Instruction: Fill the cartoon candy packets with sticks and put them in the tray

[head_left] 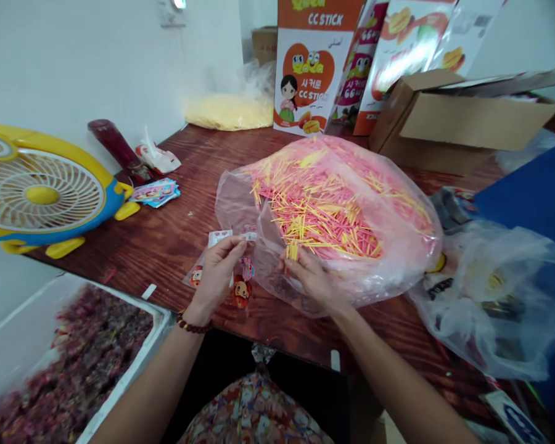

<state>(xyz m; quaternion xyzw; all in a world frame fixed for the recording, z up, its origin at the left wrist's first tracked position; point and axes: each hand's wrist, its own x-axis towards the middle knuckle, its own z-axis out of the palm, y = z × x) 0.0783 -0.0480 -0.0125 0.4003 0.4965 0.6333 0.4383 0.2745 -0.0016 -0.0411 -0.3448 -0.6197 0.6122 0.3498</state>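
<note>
A big clear plastic bag (398,246) full of thin pink and yellow sticks (324,203) lies on the dark wooden table (166,240). My right hand (312,277) reaches into the bag's mouth, fingers pinched on a small bunch of yellow sticks (293,250). My left hand (217,271) is closed on a small clear printed packet (222,237) with cartoon figures, just left of the bag's opening. A beaded bracelet sits on my left wrist.
A yellow and blue desk fan (41,197) stands at the left, with loose packets (157,192) beside it. A white tub (120,376) of dark red pieces sits low left. Orange "CC STICK" boxes (308,68), an open carton (462,123) and another clear bag (494,302) crowd the back and right.
</note>
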